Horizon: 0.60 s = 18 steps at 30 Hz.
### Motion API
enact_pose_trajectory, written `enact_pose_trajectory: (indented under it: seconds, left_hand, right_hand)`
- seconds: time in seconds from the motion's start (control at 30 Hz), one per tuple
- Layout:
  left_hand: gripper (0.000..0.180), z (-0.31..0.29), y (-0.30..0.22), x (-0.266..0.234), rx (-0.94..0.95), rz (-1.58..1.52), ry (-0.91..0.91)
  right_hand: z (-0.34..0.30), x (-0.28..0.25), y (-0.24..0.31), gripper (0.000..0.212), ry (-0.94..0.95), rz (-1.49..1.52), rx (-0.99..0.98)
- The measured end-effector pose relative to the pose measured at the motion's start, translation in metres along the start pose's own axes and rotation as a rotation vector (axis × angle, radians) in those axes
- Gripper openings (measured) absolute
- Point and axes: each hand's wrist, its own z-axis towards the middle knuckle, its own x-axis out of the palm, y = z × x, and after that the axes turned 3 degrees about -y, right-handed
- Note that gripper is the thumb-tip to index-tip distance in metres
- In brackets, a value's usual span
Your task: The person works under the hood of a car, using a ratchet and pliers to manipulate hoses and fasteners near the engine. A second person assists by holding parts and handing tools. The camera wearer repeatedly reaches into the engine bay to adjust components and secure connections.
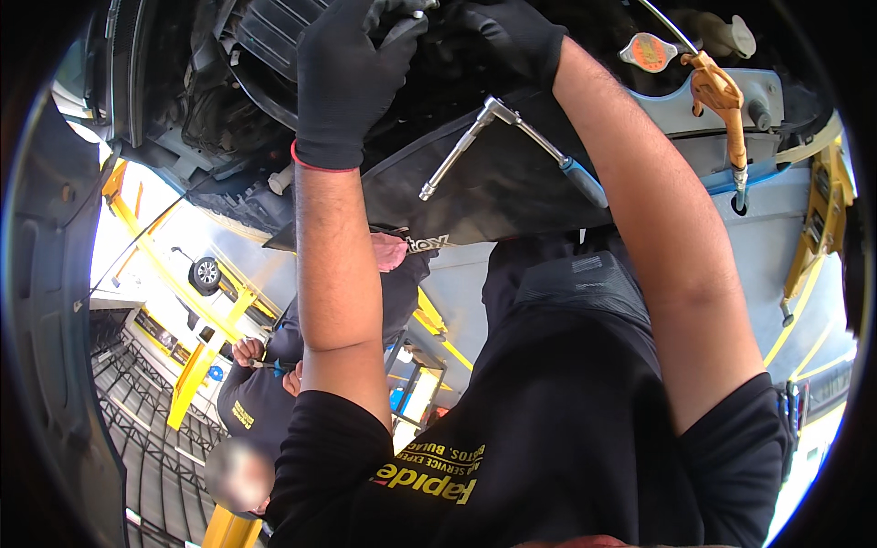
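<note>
My left hand [345, 87], in a black glove with a red cuff edge, reaches into the engine bay at the top of the view. Its thumb and fingers are curled together beside a small pale tip [418, 14]; what they grip is not clear. My right hand [521, 38], also black-gloved, is close by on the right, its fingertips lost in the dark among engine parts. Below the hands, a ratchet [539, 139] with a blue handle and a long chrome extension [457, 151] lies on a black fender cover [393, 187]. Neither hand touches it.
Right of my forearm are a radiator cap [649, 52] and an orange air blow gun [719, 89] with a thin metal tube. A ribbed black engine cover [279, 36] is at upper left. Another person [274, 393] stands at left, near yellow lift posts [187, 384].
</note>
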Motion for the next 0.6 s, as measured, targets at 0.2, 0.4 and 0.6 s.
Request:
enact_pose_trajectory:
  seconds: [0.2,0.4,0.6]
  left_hand:
    - [0.018,0.005,-0.011,-0.008,-0.030,0.005,0.051]
    - [0.011,-0.003,0.006,-0.006,-0.276,-0.206,-0.143]
    - [0.024,-0.021,0.044,-0.001,-0.430,-0.666,-0.190]
  right_hand:
    - [-0.004,0.009,0.011,0.011,-0.187,-0.821,-0.287]
    - [-0.002,0.029,0.018,0.008,-0.492,-0.265,0.206]
    - [-0.003,0.036,0.027,0.023,-0.592,-0.513,0.363]
